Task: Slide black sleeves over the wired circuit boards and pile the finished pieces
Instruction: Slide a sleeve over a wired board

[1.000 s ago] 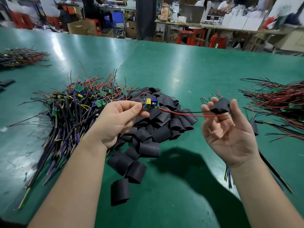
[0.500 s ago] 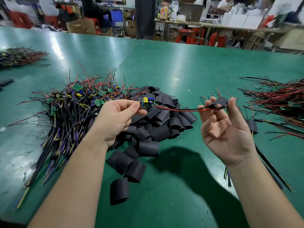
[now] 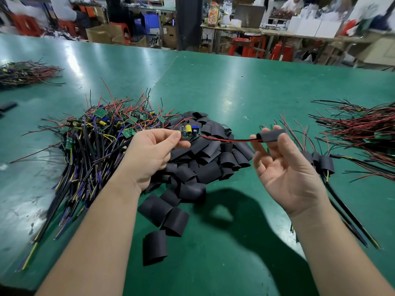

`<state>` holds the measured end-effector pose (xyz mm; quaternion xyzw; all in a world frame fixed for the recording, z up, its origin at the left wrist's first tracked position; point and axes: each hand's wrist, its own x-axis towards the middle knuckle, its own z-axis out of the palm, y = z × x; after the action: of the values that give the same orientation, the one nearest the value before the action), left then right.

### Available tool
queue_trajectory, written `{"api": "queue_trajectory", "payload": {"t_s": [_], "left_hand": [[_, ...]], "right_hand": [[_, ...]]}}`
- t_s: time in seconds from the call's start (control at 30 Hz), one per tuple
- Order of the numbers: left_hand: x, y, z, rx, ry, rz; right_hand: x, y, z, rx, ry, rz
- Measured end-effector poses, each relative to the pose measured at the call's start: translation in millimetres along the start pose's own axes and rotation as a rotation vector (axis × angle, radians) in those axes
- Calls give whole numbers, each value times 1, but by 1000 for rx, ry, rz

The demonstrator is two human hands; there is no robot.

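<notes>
Two hands raised over green bench. Left hand grip pinched on circuit board; its red and black wires run right into black sleeve, clamped in right hand grip. Loose sleeve heap below; unsleeved boards left; sleeved pieces right.

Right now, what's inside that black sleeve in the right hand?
The red and black wires from the circuit board enter the black sleeve; how far they run inside is hidden.
</notes>
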<state>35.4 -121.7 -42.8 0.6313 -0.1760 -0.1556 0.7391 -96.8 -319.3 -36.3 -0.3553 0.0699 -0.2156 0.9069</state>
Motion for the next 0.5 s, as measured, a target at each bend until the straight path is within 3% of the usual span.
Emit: {"api": "queue_trajectory", "payload": {"t_s": [0.23,0.37,0.5], "left_hand": [[-9,1,15,-46,-125,60],[-13,1,24,-72,-165,99],[-15,-1,30,-60,-204,99]], "right_hand": [[2,17,4,78,90,73],[-2,21,7,121,46,118],[-5,28,11,-7,39,122]]}}
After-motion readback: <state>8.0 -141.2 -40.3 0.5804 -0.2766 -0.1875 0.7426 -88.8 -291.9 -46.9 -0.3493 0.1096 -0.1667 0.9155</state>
